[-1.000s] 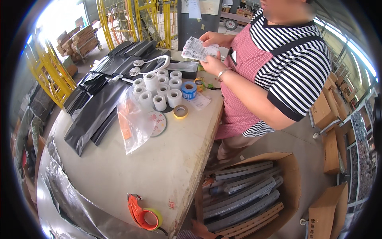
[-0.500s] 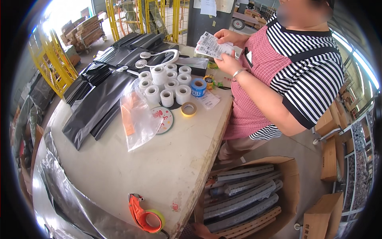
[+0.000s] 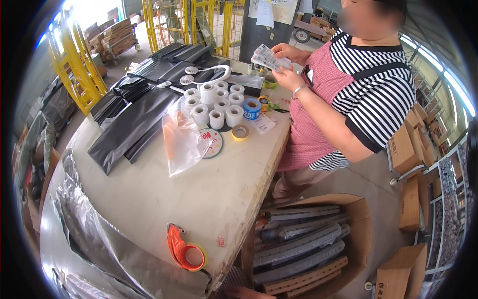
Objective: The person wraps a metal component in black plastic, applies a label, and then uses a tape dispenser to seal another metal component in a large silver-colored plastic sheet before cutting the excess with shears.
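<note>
At the bottom edge, beside the table corner and the near side of the carton, a small part of my right hand (image 3: pixel 248 293) shows. Its fingers are not distinguishable, so what it holds, if anything, is hidden. My left hand is out of the picture. The open cardboard carton (image 3: pixel 362 219) holds several long curved pieces (image 3: pixel 298 244), some grey and plastic-wrapped, others tan with holes. On the near part of the table lies an orange tape dispenser (image 3: pixel 175 243) with a yellow-green roll. Across the table corner, a co-worker in a striped shirt holds a stack of printed labels (image 3: pixel 269 59) in both hands.
On the table (image 3: pixel 149 209) stand several white film rolls (image 3: pixel 200 114), a blue tape roll (image 3: pixel 252 108) and a yellow tape roll (image 3: pixel 240 132). Near them lie a clear bag (image 3: pixel 181 144), black plastic bags (image 3: pixel 129 129) and a white neck fan (image 3: pixel 221 74). Grey sheeting (image 3: pixel 109 239) covers the near-left edge.
The view has shifted slightly, so the table things sit a little further right. My right hand shows lower at the bottom edge. The co-worker's hands have shifted on the labels, now tilted.
</note>
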